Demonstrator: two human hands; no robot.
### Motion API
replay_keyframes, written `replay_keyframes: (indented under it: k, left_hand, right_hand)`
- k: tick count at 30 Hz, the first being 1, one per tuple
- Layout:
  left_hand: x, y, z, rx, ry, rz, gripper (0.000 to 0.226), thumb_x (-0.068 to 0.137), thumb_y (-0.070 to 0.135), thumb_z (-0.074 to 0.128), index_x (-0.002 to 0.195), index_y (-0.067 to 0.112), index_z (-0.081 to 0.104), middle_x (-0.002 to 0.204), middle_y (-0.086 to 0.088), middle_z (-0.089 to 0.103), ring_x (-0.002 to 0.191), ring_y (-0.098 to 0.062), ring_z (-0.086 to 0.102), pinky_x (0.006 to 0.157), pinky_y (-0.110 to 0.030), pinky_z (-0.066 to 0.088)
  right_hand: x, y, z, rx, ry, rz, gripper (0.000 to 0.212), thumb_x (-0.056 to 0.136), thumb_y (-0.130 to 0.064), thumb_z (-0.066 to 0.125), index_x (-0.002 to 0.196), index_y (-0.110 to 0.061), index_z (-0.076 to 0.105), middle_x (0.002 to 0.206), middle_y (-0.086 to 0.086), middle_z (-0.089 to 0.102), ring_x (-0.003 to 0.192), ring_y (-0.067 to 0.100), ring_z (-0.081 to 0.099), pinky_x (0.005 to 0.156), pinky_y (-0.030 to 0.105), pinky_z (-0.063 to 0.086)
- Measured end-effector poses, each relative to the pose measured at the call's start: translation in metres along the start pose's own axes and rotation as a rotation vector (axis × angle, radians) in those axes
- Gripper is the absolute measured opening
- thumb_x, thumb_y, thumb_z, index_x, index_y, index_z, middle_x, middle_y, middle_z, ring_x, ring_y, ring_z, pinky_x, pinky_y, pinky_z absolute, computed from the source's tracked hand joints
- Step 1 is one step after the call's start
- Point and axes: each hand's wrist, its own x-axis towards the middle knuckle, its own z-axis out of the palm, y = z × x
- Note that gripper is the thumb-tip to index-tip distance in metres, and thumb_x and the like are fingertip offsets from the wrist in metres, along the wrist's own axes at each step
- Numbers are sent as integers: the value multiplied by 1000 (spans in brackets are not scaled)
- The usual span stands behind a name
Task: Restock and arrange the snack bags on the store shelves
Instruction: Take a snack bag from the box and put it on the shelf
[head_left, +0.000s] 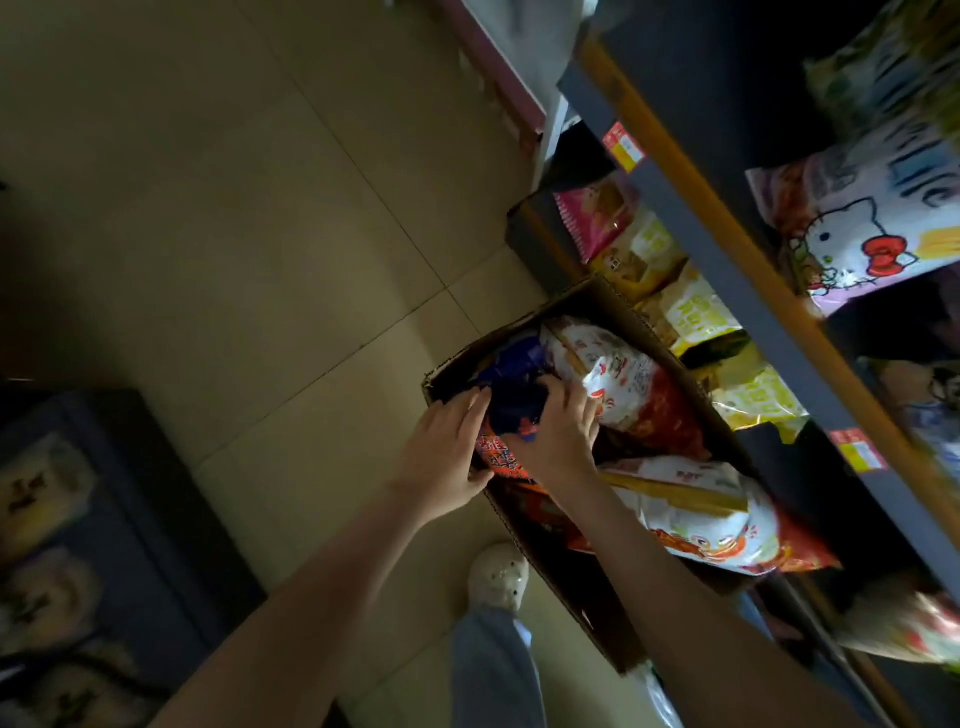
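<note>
An open cardboard box stands on the floor against the shelves, filled with snack bags. Both my hands reach into its left end. My left hand holds the near side of a dark blue and red snack bag, thumb under it, fingers lying along its edge. My right hand grips the same bag from the other side, fingers curled over its top. Two large white and red snack bags lie in the box to the right.
Grey and orange shelf rails run diagonally at right, with yellow and pink bags on the lower shelf and a cartoon-cat bag above. Price tags hang on the rails. My shoe stands beside the box. A dark display sits at left.
</note>
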Motion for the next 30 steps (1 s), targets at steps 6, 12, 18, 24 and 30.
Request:
replay_keyframes:
  k: [6,12,18,24,30]
  left_hand:
    - [-17,-3,-15,-99,-21,-25,108,73,46,75,148,19,1,152,-16,27,138,-30,31,115,-46,25]
    - [-41,11,-55,-125,-97,-169,100,82,51,66,152,26,0,159,-13,3,145,-28,10,116,-37,14]
    - [-32,11,-60,68,-153,-106,94,88,48,60,152,24,-4,159,-11,1,146,-25,8,119,-39,12]
    - [-4,-1,-23,71,-184,-1,88,87,43,63,153,27,6,158,-12,8,144,-27,13,117,-40,16]
    - [-8,0,-38,-296,75,-88,99,76,44,75,152,30,13,154,-17,19,140,-30,24,115,-42,26]
  right_hand:
    - [-26,2,-12,164,-56,-101,49,87,-15,64,127,-19,37,127,5,52,114,23,53,87,38,49]
    - [-63,-10,-50,80,30,-164,32,97,-7,45,128,-17,47,126,7,59,110,25,59,78,31,49]
    - [-50,-9,-35,40,-113,-133,67,91,-19,61,147,-16,25,148,7,33,137,24,29,107,43,37]
    - [-24,-6,-15,-132,-9,-123,17,96,-15,50,114,-14,51,108,6,62,98,22,61,76,34,51]
    - [-55,-6,-58,443,145,6,25,94,0,45,108,-10,62,92,-3,63,81,1,57,62,9,41]
